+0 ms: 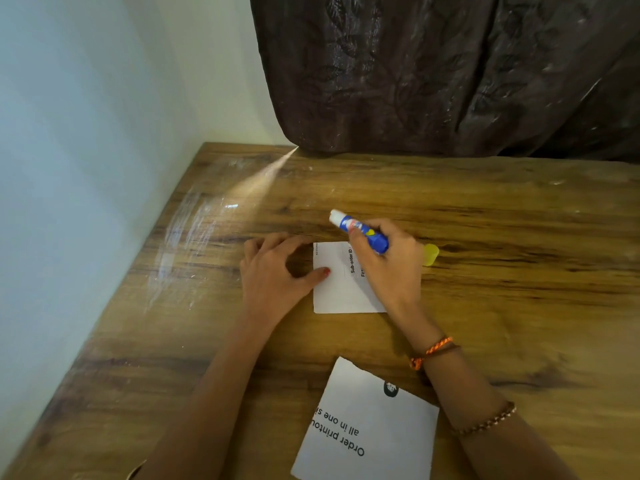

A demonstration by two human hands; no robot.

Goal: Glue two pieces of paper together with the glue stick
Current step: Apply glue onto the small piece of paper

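A small white printed paper (341, 292) lies flat in the middle of the wooden table (502, 220). My left hand (277, 271) rests beside its left edge, thumb pressing on the sheet. My right hand (391, 265) hovers over the paper's right part and grips a blue glue stick (360, 232), uncapped, its white tip pointing up and to the left, away from the paper. A larger white paper (367, 427) with black print lies near the table's front edge between my forearms. The yellow cap (430, 254) lies just right of my right hand.
A pale wall (86, 133) borders the table on the left. A dark brown patterned curtain (450, 74) hangs down to the table's far edge. Bare wood stretches to the right and far side.
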